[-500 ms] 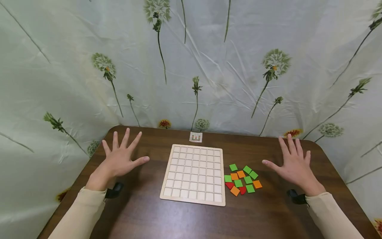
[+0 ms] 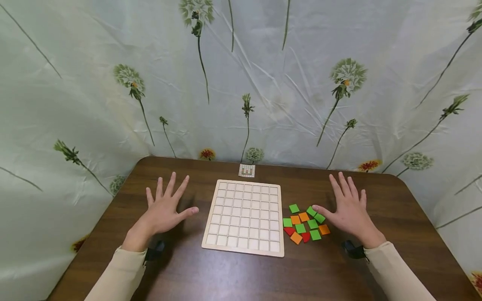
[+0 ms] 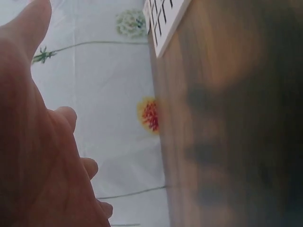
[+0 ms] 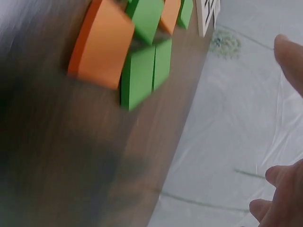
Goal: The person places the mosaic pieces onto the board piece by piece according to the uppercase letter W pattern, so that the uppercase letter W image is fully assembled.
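Observation:
In the head view a light wooden grid board (image 2: 243,218) with bare square cells lies on the table between the hands. Just right of it is a loose cluster of small flat tiles: green squares (image 2: 315,235), orange squares (image 2: 296,238) and red pieces (image 2: 289,231) with a curved edge. My left hand (image 2: 162,213), fingers spread and holding nothing, hovers left of the board. On the other side my right hand (image 2: 350,213) is spread too, its thumb tip overlapping the upper right tiles in this view. Green tiles (image 4: 138,78) and an orange tile (image 4: 103,45) show up close in the right wrist view.
A small printed card (image 2: 246,170) with a coloured grid pattern lies behind the board near the back edge. The dark brown wooden table (image 2: 211,278) meets a pale curtain (image 2: 278,104) with dandelion prints, which hangs behind and at both sides.
Both hands have moved inward, the left toward the board and the right toward the tiles. Fingers stay spread. Board, tiles and card lie as before.

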Demonstrator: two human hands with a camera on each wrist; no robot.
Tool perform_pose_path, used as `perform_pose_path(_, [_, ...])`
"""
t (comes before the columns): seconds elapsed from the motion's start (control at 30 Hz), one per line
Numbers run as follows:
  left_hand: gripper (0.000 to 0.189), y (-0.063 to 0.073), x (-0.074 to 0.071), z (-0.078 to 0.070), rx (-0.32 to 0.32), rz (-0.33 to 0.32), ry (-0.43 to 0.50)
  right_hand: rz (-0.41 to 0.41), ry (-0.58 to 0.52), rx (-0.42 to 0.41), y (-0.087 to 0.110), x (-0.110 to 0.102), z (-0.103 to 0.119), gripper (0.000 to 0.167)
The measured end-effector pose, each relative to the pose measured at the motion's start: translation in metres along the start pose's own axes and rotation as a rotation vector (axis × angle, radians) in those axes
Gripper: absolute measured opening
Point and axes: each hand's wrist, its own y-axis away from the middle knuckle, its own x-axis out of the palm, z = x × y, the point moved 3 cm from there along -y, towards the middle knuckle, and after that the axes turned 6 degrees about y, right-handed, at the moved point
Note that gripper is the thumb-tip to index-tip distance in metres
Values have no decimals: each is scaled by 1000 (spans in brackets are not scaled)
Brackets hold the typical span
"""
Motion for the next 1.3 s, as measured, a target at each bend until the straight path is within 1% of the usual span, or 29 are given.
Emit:
perform_pose_path(0.07, [96,1,6,-4,8,-1,20,-5,-4,-9,-1,5,5,109])
perform_pose_path(0.17, [96,1,16,-8,21,-2,35,14,-21,-14,-3,11,14,106])
perform_pose_path(0.33, [97,2,32,-12,37,-1,58,65,-48,-1,-7,21,26,95])
perform_pose_path(0.43, [97,3,40,-15,49,1,87,72,-64,4,-10,26,31,88])
perform_pose_path(0.6, [99,3,54,-21,73,31,161,63,-102,-29,-16,34,40,77])
perform_pose_path(0.7, [100,3,61,-24,95,49,203,77,-131,-39,-17,39,44,74])
perform_pose_path(0.83, [105,4,68,-28,127,73,241,112,-166,-32,-17,46,47,73])
perform_pose_path(0.97, [106,6,71,-31,138,90,261,142,-172,-58,-17,49,50,67])
perform_pose_path(1.1, [107,7,74,-33,131,106,269,168,-157,-86,-19,49,50,58])
perform_pose_path(1.3, [113,10,79,-34,109,131,291,219,-151,-86,-24,52,50,44])
